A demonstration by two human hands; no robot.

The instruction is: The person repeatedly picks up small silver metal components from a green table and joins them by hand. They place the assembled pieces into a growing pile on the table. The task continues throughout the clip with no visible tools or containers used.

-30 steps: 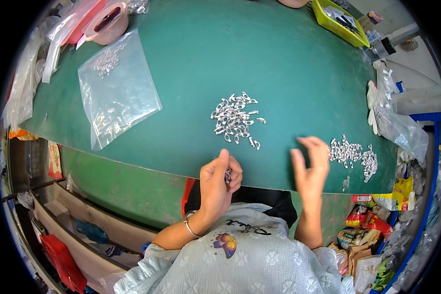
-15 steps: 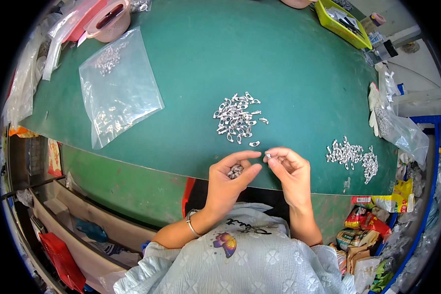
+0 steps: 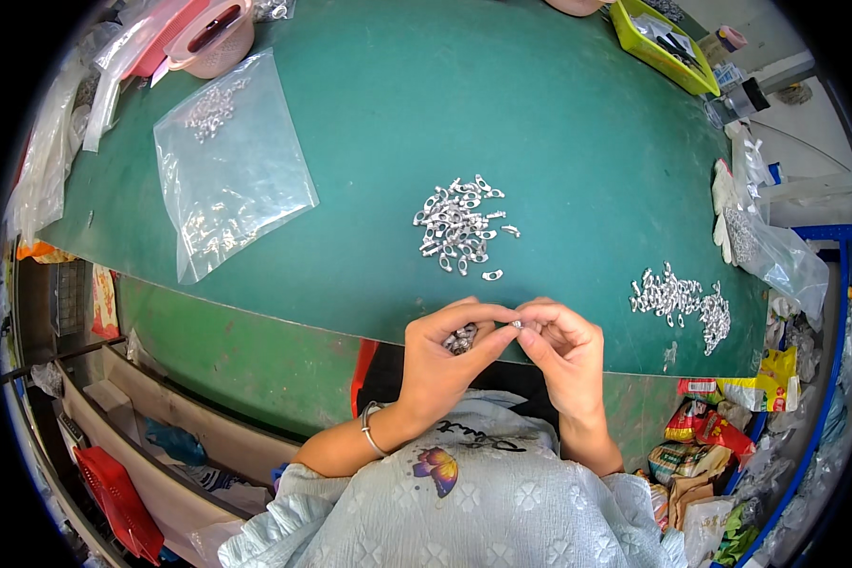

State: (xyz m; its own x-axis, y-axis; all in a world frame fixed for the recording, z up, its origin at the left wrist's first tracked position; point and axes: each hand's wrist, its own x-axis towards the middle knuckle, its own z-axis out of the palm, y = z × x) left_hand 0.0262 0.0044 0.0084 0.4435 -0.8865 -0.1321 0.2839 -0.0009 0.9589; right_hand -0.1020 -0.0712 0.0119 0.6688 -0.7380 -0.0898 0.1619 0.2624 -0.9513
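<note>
My left hand (image 3: 433, 355) is curled around several small silvery metal pieces (image 3: 460, 339) in its palm. Its thumb and forefinger reach to the fingertips of my right hand (image 3: 570, 358), which is closed in a pinch. Between the meeting fingertips shows a tiny silvery metal piece (image 3: 517, 325), mostly covered by them. Just beyond the hands, a heap of silvery metal pieces with oval holes (image 3: 456, 227) lies on the green table (image 3: 369, 123). One loose oval-holed piece (image 3: 492, 275) rests at the heap's near side.
To the right is a second heap of small shiny pieces (image 3: 667, 295). A clear plastic bag (image 3: 241, 194) with small pieces inside lies at the left. Pink baskets (image 3: 220, 52) stand far left, a yellow-green tray (image 3: 661, 47) far right. A white glove (image 3: 722, 213) hangs near the right edge.
My two hands have come together, and their fingertips now meet at the small metal piece that the right one was holding apart. The heaps have stayed put.
</note>
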